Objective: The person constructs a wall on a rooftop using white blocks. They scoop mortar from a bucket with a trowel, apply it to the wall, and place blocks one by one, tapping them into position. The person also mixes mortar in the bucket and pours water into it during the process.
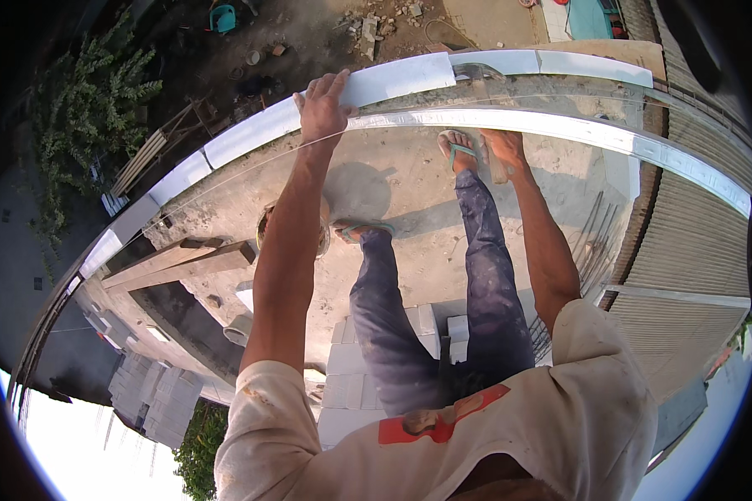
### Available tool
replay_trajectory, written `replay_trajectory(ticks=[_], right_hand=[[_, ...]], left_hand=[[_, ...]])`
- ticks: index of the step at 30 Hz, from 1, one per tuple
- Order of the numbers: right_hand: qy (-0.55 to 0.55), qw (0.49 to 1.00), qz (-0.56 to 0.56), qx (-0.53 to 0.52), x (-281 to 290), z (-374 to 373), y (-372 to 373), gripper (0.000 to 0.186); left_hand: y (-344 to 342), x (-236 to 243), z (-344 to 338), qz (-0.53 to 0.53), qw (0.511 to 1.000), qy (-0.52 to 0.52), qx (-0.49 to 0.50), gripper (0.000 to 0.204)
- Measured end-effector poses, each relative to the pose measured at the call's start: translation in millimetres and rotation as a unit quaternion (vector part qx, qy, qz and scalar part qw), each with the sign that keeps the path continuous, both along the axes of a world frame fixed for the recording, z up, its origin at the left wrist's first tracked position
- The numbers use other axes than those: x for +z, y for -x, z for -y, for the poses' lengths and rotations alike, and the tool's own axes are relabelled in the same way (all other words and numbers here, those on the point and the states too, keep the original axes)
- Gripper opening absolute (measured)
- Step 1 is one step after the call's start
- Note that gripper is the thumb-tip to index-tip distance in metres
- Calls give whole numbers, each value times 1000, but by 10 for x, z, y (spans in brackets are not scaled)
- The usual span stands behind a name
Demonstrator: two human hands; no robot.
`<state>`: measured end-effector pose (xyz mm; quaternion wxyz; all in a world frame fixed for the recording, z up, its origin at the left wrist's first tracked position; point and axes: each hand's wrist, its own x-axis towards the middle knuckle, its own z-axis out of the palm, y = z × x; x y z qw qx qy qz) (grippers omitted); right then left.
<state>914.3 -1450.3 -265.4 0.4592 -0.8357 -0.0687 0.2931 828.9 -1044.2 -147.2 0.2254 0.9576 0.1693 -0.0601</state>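
Observation:
My left hand [322, 104] lies over a long white block [263, 129] in the wall's top row. Its fingers are apart and reach across the block toward the far edge. My right hand [505, 149] is closed round a wooden handle [500, 174], just below a long white metal bar [560, 125]. The bar hides part of its fingers. Beyond the bar, a dark curved piece [479, 72], perhaps the tool's head, shows against the wall top. The bar runs from beside my left wrist toward the far right. A thin string [251, 171] stretches along the blocks.
Wooden planks [180, 263] lie beside an opening at the left. A bucket [323, 238] stands partly behind my left forearm. Grey blocks [351, 388] are stacked near my legs. Thin rods [593, 230] and corrugated roofing [685, 242] are at the right. Lower ground with rubble [372, 33] lies beyond the wall.

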Motion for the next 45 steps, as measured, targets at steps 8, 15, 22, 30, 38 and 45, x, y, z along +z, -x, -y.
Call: replay_trajectory(ticks=[8, 15, 22, 30, 38, 45], right_hand=[[17, 977, -182, -113, 718, -251, -208, 30], [-33, 972, -168, -158, 641, -266, -139, 27], [-31, 966, -209, -149, 561, -204, -197, 24], [-68, 941, -259, -206, 907, -339, -230, 20], [-43, 957, -231, -168, 1084, -11, -65, 36], [57, 966, -249, -34, 1899, 461, 1107, 85]], left_hand=[[53, -14, 15, -23, 1000, -5, 9, 83], [37, 0, 10, -6, 1000, 2, 9, 85], [12, -1, 43, 4, 1000, 0, -3, 85], [19, 9, 82, 1, 1000, 12, 16, 83], [1, 59, 88, 11, 1000, -4, 29, 75], [428, 75, -522, -47, 995, -16, 81, 54]])
